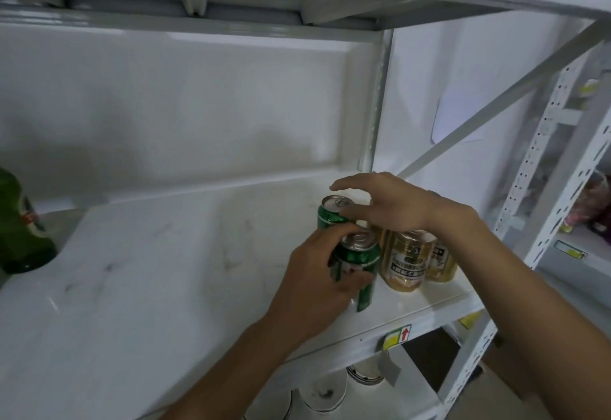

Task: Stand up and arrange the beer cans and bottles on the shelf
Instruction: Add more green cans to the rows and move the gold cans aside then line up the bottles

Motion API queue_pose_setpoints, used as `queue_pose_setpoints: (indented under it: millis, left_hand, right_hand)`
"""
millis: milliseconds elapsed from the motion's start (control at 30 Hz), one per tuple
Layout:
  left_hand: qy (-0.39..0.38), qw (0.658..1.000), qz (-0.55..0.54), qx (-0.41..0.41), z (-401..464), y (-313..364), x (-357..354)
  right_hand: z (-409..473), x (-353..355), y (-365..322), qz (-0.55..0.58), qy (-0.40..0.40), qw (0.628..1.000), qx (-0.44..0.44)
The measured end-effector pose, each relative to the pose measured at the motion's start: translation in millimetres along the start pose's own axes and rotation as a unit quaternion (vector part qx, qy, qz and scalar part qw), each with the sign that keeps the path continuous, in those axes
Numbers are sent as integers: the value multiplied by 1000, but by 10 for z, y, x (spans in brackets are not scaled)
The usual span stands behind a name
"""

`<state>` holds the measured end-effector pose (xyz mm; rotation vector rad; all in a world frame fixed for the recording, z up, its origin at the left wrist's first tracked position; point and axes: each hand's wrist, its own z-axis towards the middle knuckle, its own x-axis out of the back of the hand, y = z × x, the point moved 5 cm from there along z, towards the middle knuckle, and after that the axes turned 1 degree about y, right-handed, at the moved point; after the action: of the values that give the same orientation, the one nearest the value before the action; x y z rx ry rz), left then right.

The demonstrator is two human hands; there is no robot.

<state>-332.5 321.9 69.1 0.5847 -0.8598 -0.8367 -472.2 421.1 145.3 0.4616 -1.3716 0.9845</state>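
Cans [390,251] right on shelf [165,287], bottle [20,231] far left.

Shelf [165,287]: white board, scuffed, in a grey metal rack.
Left hand [317,274]: grips front green can [358,261], upright, near the shelf's front edge.
Right hand [386,204]: fingers spread, thumb touching rear green can [330,214], upright.
Gold cans [408,259]: upright, just right of the green ones.
Green bottle [20,231]: far left, well apart.
Lower shelf: white cups [322,393].

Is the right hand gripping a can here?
No, the right hand hovers open-fingered above the rear green can, while the left hand grips the front green can.
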Motion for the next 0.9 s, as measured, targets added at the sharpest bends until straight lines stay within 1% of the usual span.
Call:
queue_pose_setpoints:
  millis: [100,200,267,367,467,500,567,600,667,733,767,900]
  left_hand:
    - [13,999,38,-17,65,-31,-119]
    - [20,996,88,-24,60,-83,-217]
    - [28,991,126,-35,38,-99,-249]
    - [45,983,175,-44,19,-91,-196]
    - [35,991,126,22,43,-219,-88]
    - [12,993,105,51,63,-285,-67]
    - [-57,990,89,93,97,-410,-76]
    - [-83,989,70,103,109,-458,-91]
    - [-113,987,-2,116,141,-505,-141]
    - [-116,986,-58,105,162,-538,-202]
    - [-116,987,-61,97,162,-539,-230]
    - [-102,990,-19,95,187,-534,-288]
  right_hand:
    - [-65,54,83,26,46,999,7]
    - [-138,98,82,44,100,993,47]
    - [-183,110,66,63,109,991,48]
    - [-204,140,54,87,117,989,27]
    - [-213,223,58,122,172,977,22]
    - [-206,242,54,134,198,971,19]
    - [-170,241,22,142,241,960,10]
    - [-146,228,1,143,259,955,8]
    - [-99,203,-22,146,283,948,9]
    - [-59,180,-35,153,283,947,15]
    - [-47,165,-56,158,276,948,18]
    - [-15,139,-287,138,264,953,60]
